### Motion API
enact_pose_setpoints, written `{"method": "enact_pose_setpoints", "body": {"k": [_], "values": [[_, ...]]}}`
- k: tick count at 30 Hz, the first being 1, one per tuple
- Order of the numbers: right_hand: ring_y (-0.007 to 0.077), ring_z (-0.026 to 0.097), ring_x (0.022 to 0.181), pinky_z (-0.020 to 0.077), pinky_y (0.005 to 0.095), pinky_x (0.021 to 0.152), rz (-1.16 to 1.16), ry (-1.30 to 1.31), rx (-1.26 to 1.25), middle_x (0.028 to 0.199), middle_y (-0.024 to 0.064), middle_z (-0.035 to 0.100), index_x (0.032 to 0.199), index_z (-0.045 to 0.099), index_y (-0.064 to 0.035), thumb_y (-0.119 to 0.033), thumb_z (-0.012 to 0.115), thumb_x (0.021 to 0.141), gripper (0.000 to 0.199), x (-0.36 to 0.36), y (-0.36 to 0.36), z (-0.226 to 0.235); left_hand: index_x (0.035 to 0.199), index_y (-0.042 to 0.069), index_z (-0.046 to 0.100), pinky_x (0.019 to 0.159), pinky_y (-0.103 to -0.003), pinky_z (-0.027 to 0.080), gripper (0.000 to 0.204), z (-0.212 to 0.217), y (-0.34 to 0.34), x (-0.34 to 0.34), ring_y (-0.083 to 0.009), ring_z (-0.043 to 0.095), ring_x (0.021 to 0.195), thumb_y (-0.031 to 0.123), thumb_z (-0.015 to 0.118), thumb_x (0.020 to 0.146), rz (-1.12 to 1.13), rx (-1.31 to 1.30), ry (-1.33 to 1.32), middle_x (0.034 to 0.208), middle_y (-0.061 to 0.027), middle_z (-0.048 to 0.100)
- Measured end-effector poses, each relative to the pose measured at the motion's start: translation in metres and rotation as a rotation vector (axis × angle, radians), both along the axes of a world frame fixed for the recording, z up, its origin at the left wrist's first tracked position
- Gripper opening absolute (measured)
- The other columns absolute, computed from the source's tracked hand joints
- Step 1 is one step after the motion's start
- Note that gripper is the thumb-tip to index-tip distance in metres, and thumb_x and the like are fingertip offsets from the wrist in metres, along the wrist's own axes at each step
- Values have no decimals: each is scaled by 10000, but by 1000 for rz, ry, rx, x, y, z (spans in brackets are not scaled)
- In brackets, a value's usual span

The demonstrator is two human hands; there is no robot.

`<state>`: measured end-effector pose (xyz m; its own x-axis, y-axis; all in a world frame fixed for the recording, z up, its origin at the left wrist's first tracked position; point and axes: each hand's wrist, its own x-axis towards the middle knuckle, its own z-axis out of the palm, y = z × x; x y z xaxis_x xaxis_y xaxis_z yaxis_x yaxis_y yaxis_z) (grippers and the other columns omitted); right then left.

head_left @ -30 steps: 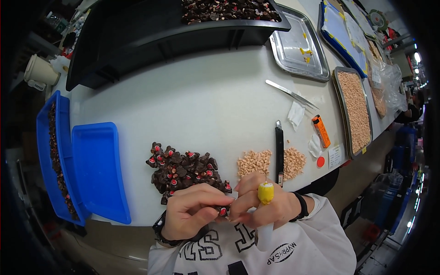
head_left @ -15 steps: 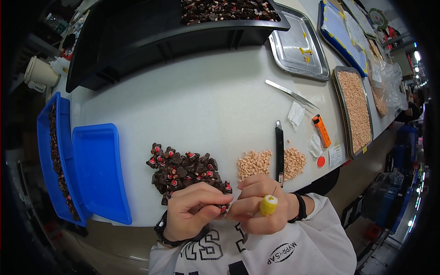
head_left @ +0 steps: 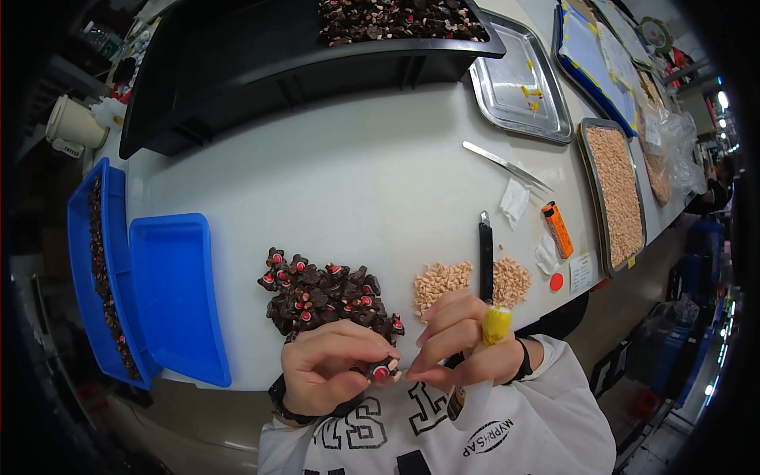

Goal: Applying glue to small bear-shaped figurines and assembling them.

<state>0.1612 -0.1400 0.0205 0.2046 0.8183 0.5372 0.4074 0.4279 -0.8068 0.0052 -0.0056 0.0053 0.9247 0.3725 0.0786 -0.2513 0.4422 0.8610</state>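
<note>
My left hand [head_left: 332,366] pinches a small dark-brown figure [head_left: 381,370] with a red-and-white round spot and a beige bit on it. Close against it are the thumb and fingertips of my right hand [head_left: 459,344]. That hand is closed around what looks like a small white glue bottle, with a yellow-wrapped end [head_left: 497,323] above the fingers and a dark label [head_left: 457,402] below. Just beyond my left hand lies a heap of dark-brown figures [head_left: 324,289]. Two small piles of beige pieces [head_left: 442,282] sit beyond my right hand, with a black utility knife [head_left: 485,257] between them.
Blue bins [head_left: 170,297] stand at the left. A long black trough [head_left: 261,87] with more figures is at the back. To the right are tweezers [head_left: 507,166], an orange battery-like cylinder [head_left: 557,229], a metal tray [head_left: 518,87] and a tray of beige pieces [head_left: 616,194].
My right hand has turned, swinging the yellow-wrapped end up and to the right. The figure in my left hand shows more, its beige bit now visible. The whole view has shifted slightly.
</note>
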Motion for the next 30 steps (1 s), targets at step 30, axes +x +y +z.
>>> {"method": "enact_pose_setpoints", "body": {"k": [30], "values": [[220, 556, 687, 408, 305, 637, -108, 282, 5, 781, 44, 628, 653, 564, -86, -2, 672, 665, 137, -12, 5, -5, 940, -78, 598, 751, -308, 523, 244, 1, -1, 7, -263, 621, 883, -141, 608, 704, 0, 4, -94, 1027, -264, 573]]}}
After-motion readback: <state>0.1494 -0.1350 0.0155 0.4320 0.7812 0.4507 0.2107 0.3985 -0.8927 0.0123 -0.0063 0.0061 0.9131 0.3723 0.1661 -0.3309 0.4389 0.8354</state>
